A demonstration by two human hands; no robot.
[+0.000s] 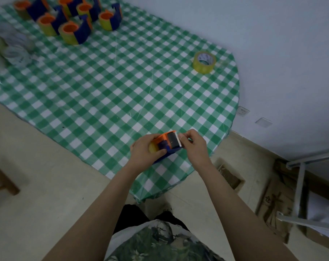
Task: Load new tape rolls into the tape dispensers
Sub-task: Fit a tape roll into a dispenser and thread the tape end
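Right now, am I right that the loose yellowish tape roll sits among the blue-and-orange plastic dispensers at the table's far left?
Not quite: the head view shows the loose yellowish tape roll lying alone far to the right, well apart from the blue-and-orange plastic dispensers at the far left.

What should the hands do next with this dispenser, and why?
The left hand grips the dispenser with a roll already inside; the right hand pinches at its toothed blade. So probably: draw the tape over the blade and press it down.
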